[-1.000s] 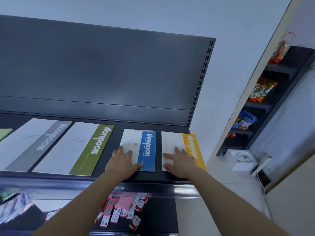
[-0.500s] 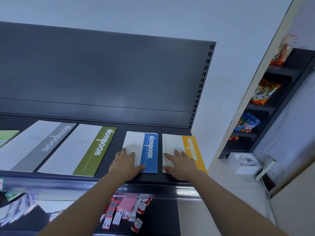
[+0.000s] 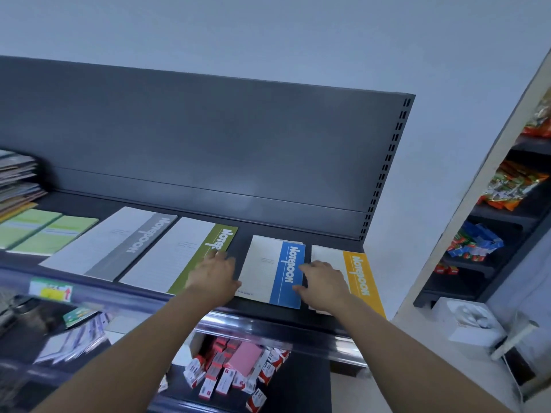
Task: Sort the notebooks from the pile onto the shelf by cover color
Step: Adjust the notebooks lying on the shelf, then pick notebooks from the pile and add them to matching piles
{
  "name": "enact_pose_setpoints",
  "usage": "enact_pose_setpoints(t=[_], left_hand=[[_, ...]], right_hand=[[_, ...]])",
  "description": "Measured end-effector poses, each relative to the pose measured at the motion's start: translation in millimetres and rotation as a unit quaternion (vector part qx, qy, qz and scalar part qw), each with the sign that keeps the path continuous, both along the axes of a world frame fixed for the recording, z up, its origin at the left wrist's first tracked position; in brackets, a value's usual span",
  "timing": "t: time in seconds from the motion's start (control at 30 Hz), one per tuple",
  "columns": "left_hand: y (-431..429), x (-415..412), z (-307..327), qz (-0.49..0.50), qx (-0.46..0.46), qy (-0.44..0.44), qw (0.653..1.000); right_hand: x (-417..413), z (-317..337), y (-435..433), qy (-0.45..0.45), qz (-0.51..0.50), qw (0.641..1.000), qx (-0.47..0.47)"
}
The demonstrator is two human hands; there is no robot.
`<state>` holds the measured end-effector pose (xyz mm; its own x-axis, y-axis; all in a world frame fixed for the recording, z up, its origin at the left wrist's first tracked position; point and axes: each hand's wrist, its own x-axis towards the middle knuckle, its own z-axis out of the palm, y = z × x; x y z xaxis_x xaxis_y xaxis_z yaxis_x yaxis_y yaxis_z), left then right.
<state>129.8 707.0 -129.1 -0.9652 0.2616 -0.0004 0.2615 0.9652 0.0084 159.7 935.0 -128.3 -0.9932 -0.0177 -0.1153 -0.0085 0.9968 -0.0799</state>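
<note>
Notebooks lie flat in one row on the dark shelf (image 3: 241, 248). The blue notebook (image 3: 274, 269) has a narrow bare strip on each side. To its left come the green notebook (image 3: 179, 257), the gray notebook (image 3: 119, 242) and two light green notebooks (image 3: 44, 234). Far left of it, the pile (image 3: 18, 180) stands by the back wall. To its right, the yellow notebook (image 3: 360, 278) almost reaches the shelf's end. The coloured bands read "Notebook". The left hand (image 3: 213, 278) lies flat over the left strip and touches the green cover. The right hand (image 3: 323, 284) lies flat over the right strip. Both hands grasp nothing. Below the blue notebook lie small red and white boxes (image 3: 226, 374).
</note>
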Motion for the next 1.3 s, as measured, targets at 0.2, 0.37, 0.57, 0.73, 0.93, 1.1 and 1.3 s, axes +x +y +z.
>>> enact_pose_setpoints(t=[0.2, 0.37, 0.57, 0.73, 0.93, 1.1, 1.3], left_hand=[[-57.5, 14.8, 22.0, 0.053, -0.051, 0.049, 0.996], [-115.0, 31.3, 39.7, 0.116, -0.093, 0.066, 0.987], [-195.0, 50.8, 60.8, 0.175, -0.102, 0.084, 0.976], [-271.4, 64.2, 74.2, 0.215, -0.101, 0.107, 0.966], [-370.0, 64.5, 87.8, 0.240, -0.092, 0.130, 0.958], [-448.4, 55.8, 97.5, 0.252, -0.089, 0.146, 0.952], [-529.5, 31.9, 108.0, 0.264, -0.083, 0.158, 0.948]], right_hand=[[-15.4, 16.8, -52.5, 0.047, 0.085, 0.995, 0.029], [-29.4, 35.2, -115.6, 0.094, 0.165, 0.981, 0.028], [-43.6, 56.2, -210.0, 0.133, 0.257, 0.957, 0.029], [-53.5, 65.6, -298.9, 0.170, 0.310, 0.935, 0.023], [-67.0, 76.6, -409.9, 0.202, 0.343, 0.917, -0.006], [-81.4, 86.5, -495.1, 0.216, 0.348, 0.912, -0.032], [-109.9, 100.4, -577.8, 0.220, 0.350, 0.909, -0.056]])
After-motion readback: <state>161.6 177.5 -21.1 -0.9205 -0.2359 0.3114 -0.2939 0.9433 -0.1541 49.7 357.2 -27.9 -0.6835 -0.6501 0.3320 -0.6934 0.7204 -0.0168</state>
